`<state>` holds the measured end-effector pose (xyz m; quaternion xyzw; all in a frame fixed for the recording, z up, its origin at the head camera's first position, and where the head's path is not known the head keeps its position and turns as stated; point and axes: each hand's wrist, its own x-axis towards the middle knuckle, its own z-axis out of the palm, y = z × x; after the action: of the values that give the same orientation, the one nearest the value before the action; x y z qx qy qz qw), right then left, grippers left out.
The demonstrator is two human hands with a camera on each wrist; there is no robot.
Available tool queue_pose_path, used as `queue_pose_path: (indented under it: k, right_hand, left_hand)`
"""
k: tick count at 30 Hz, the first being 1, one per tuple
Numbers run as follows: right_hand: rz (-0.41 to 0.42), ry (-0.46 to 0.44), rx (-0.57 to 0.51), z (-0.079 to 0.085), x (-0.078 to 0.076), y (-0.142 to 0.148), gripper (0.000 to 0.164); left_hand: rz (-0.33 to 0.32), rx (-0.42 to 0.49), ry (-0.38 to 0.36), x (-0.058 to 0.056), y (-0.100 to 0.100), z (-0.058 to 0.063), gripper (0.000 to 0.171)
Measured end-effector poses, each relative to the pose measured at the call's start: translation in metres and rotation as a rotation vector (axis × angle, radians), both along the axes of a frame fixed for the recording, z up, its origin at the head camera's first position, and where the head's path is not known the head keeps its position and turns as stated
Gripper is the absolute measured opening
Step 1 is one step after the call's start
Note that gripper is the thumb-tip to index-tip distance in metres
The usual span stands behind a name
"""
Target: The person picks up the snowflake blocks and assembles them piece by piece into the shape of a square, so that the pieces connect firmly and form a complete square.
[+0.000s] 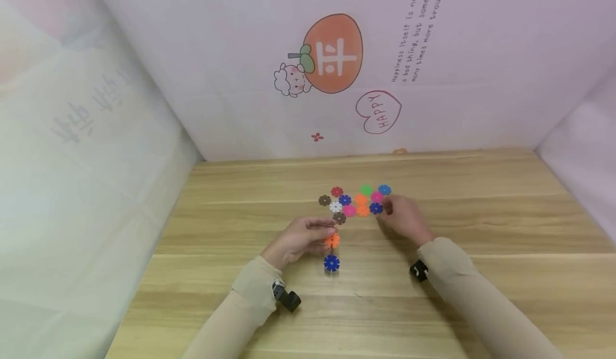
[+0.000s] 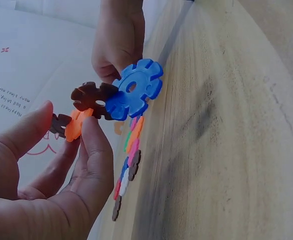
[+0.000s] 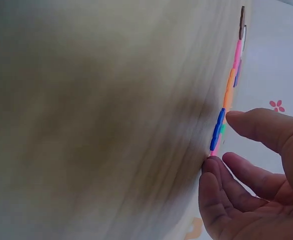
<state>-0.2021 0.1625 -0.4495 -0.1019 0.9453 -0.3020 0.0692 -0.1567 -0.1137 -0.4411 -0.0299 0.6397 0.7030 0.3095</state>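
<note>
My left hand (image 1: 303,237) pinches an orange snowflake disc (image 2: 77,124) between thumb and fingers. That disc belongs to a small joined chain. A brown notched disc (image 2: 92,99) and a blue snowflake disc (image 1: 331,263) extend from one side, and a dark disc (image 2: 60,125) shows at the other. Above the table, the chain is held up. My right hand (image 1: 406,219) is at the right end of several flat discs, beside a dark blue disc (image 1: 376,208). In the right wrist view its thumb and fingertips are apart, near or touching the discs' edges.
Flat on the wooden table (image 1: 216,295) lie more discs, among them a red disc (image 1: 337,191), a white disc (image 1: 335,207), a green disc (image 1: 366,190) and a light blue disc (image 1: 384,190). A printed cloth (image 1: 250,107) stands behind the table.
</note>
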Motion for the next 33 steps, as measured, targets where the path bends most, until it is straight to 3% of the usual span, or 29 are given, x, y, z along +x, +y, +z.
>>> queue_pose_path:
  k: [8, 13, 24, 33]
  right_hand:
    - [0.027, 0.031, 0.084, 0.001, -0.011, -0.008, 0.027]
    - [0.033, 0.033, 0.067, -0.001, -0.013, -0.007, 0.029]
    - [0.08, -0.054, -0.107, 0.0, -0.006, -0.003, 0.022]
    - [0.073, -0.152, -0.321, 0.018, 0.011, -0.024, 0.027]
  left_hand:
    - [-0.01, -0.011, 0.004, -0.001, 0.002, 0.003, 0.041]
    - [-0.031, -0.009, 0.01, -0.002, 0.003, 0.004, 0.042]
    - [-0.063, 0.005, 0.017, -0.001, 0.0, 0.003, 0.045]
    - [-0.046, -0.011, 0.008, 0.001, 0.003, 0.001, 0.042]
